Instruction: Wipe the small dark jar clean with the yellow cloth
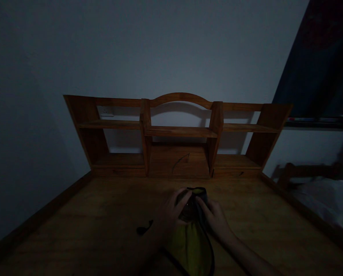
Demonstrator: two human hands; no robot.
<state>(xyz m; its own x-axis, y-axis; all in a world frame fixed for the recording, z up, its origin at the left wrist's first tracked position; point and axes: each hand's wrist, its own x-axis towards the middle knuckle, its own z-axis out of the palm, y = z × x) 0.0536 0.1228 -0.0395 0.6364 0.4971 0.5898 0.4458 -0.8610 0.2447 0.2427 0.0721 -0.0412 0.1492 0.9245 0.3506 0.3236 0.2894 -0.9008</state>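
A dark pouch with a yellow-green lining [193,245] lies on the wooden desk [102,214] in dim light. My left hand [168,216] curls around the left side of its upper end, fingers wrapped on the dark fabric. My right hand [216,218] grips the right side of the same end. Between my hands sits a dark rounded object [193,203], partly hidden; I cannot make out what it is. A thin black cord or strap end [144,229] trails on the desk to the left of my left hand.
A wooden shelf unit [178,132] with bare shelves stands at the back of the desk against a pale wall. Raised wooden rims run along both desk sides. To the right are a bed with white bedding [329,199] and a dark window [321,65].
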